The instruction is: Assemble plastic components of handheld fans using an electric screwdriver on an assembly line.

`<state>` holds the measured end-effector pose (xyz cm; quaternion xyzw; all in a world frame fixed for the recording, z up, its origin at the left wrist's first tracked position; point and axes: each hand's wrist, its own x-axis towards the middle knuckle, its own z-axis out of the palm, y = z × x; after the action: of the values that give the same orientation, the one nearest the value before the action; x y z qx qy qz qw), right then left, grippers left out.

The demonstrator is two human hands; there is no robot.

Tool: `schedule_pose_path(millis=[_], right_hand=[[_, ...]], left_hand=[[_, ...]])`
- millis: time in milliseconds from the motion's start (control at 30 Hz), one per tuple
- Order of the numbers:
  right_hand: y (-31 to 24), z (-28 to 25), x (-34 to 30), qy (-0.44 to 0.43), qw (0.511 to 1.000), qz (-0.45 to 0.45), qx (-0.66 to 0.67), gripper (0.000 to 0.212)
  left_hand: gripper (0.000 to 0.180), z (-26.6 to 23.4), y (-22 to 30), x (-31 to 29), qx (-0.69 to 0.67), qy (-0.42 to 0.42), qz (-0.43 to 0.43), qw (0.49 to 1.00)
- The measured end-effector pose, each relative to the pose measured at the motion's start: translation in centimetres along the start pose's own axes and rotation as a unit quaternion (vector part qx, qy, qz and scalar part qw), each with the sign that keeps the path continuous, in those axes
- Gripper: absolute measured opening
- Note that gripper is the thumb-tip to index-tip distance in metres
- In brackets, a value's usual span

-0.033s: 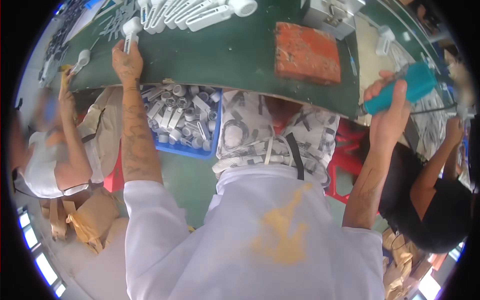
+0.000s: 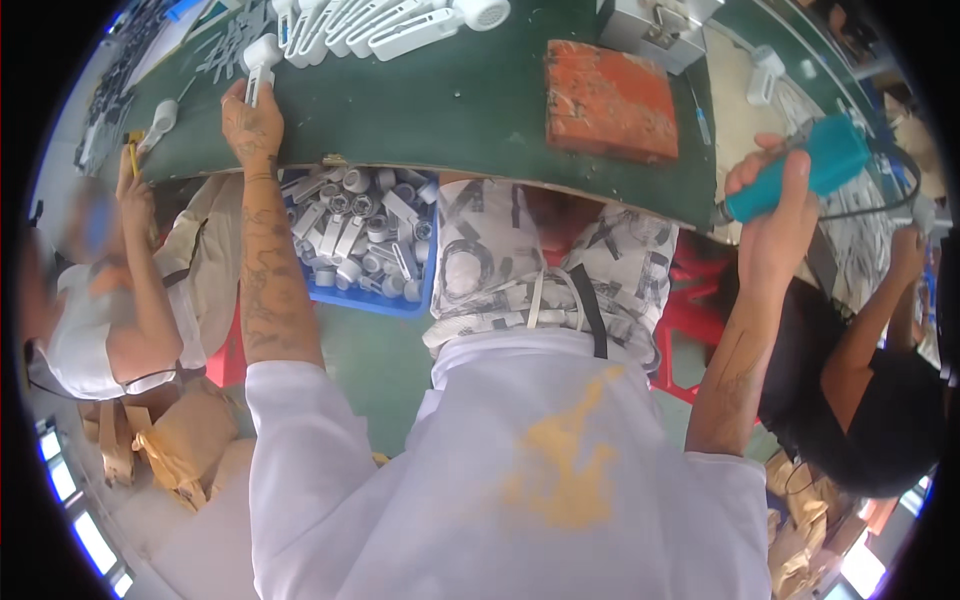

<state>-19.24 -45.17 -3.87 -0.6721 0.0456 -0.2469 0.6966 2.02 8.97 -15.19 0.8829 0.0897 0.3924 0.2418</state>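
Out at the left of the green table, my left hand (image 2: 252, 124) is closed round the slotted handle of a white plastic shower head (image 2: 261, 62), whose round end points away from me. On the right, my right hand (image 2: 776, 205) wraps round a turquoise corded power tool (image 2: 805, 172), probably an electric screwdriver. The tool is held over the table's right edge, its narrow end toward the left and its cable at the far end. A row of similar white shower heads (image 2: 400, 35) lies beyond my left hand.
A scuffed orange-red block (image 2: 610, 102) sits on the green table (image 2: 420, 115), with a metal fixture (image 2: 660, 30) behind it. Below the edge, a blue bin (image 2: 425, 290) holds many white parts. Co-workers sit at both sides; the left one (image 2: 130, 330) holds a yellow tool.
The turquoise tool has tilted up very slightly, and its cable now shows as a curve behind it. My left hand keeps its hold on the shower head.
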Motion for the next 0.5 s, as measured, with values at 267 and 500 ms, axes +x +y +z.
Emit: schedule_pose_path(millis=[267,500], right_hand=[[-1.4,-0.6,-1.7,0.03,0.993,-0.023,-0.111,0.053],[0.4,-1.7,-1.2,0.04,0.994,0.005,-0.102,0.047]], left_hand=[[0.051,0.4,0.0,-1.2,-0.001,0.003,0.006,1.0],[0.046,0.8,0.1,-1.4,-0.012,-0.017,0.009,1.0]])
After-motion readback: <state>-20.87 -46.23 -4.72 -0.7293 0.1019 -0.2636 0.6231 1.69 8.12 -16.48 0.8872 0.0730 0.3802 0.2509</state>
